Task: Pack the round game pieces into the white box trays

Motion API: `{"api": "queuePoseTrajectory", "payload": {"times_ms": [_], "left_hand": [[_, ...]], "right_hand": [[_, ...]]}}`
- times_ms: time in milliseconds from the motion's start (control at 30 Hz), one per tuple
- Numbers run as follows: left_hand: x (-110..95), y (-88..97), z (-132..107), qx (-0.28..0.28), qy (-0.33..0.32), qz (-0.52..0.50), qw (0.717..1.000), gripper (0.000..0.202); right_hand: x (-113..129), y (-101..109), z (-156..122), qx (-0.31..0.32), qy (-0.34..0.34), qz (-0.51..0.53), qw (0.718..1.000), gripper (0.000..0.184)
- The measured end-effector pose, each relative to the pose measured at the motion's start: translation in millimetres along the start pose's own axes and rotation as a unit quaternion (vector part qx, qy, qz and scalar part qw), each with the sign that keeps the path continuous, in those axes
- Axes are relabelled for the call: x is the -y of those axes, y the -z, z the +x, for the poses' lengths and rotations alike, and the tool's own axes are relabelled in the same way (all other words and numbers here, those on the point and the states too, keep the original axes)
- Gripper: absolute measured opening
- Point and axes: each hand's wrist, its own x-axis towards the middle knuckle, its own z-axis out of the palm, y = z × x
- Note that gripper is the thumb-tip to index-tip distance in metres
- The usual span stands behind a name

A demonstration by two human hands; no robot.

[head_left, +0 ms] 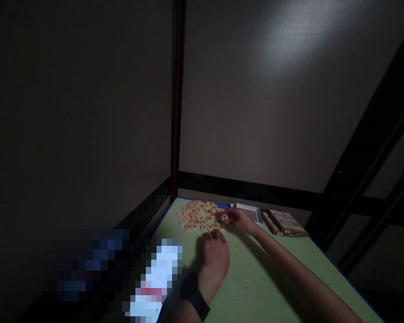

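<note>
R hand (240, 220) pinched one round pale wooden disc (225, 217) w/ fingertips; L hand (215, 253) lay curled by heap of marked wooden discs (197, 214), hold unclear. Best lifted straight up, clear of neighbours.

A pixelated patch (148, 278) is hiding the lower left; markings on the round pieces (197, 214) and print on the box (286, 221) are appearing too small to read.
</note>
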Motion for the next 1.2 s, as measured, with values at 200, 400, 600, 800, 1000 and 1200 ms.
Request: {"api": "queuePoseTrajectory", "payload": {"times_ms": [200, 400, 600, 800, 1000, 1200], "left_hand": [[1, 4.2, -1, 0.029, -0.008, -0.023, 0.999, 0.037], [0, 4.0, -1, 0.025, -0.006, -0.014, 1.0, 0.036], [2, 2.9, 0, 0.026, 0.002, -0.01, 1.0, 0.037], [9, -4.0, 5, 0.013, 0.0, -0.01, 1.0, 0.039], [14, -9.7, 7, -0.001, 0.008, -0.025, 1.0, 0.041], [7, -5.6, 2, -0.029, -0.014, -0.039, 0.999, 0.041]], "right_hand": [[-12, -3, -47, -0.078, -0.022, -0.043, 0.996, 0.021], [-5, -11, -53, -0.076, -0.023, -0.125, 0.989, 0.024], [-1, -14, -51, -0.057, -0.02, -0.147, 0.987, 0.024], [8, -19, -47, -0.035, 0.024, -0.216, 0.975, 0.016], [17, -23, -35, -0.027, 0.027, -0.229, 0.973, 0.015], [10, -25, -42, -0.07, 0.002, -0.203, 0.977, 0.019]]}}
